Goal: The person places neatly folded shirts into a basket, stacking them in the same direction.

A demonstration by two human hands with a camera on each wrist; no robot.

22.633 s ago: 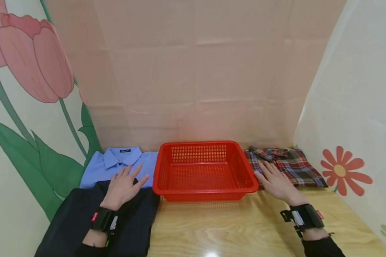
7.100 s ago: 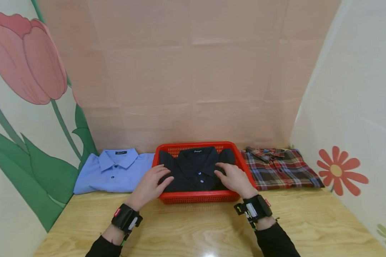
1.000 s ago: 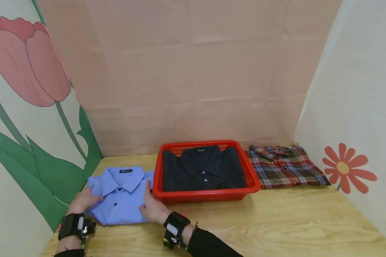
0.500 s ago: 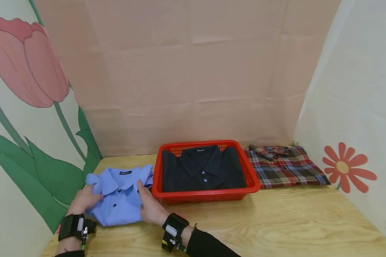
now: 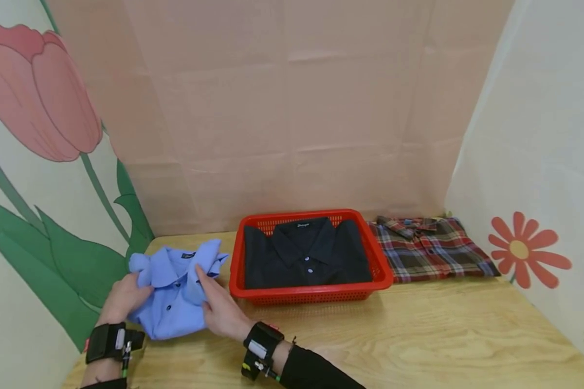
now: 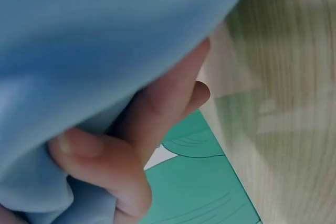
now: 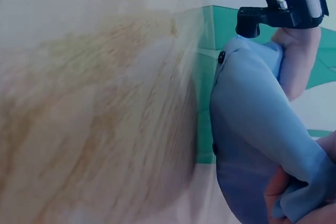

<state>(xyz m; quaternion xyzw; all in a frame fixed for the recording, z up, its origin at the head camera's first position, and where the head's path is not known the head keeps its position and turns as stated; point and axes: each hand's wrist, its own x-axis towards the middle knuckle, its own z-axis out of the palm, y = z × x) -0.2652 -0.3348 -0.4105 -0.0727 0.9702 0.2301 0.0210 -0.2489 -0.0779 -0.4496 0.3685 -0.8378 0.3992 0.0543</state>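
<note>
A light blue collared shirt (image 5: 172, 316), folded, is bunched between the two hands at the left of the table. On its left side the left hand (image 5: 124, 297) grips the cloth; in the left wrist view the thumb (image 6: 84, 148) presses into the fabric, with other fingers partly hidden beneath. The right hand (image 5: 224, 313) grips the right side, where the fabric is gathered up. In the right wrist view the shirt (image 7: 257, 108) appears raised from the table, with fingers curled on a fold. Some fingertips are hidden by the cloth.
To the right of the hands stands a red plastic basket (image 5: 311, 292) with a folded black shirt (image 5: 316, 265) inside. A folded plaid shirt (image 5: 433, 251) lies beyond it. Printed walls border the wooden table (image 5: 418, 329).
The black shirt went from the left side into the basket earlier. In the last second, the right hand gathered the blue shirt's right side inward and up, creasing it and drawing it away from the basket.
</note>
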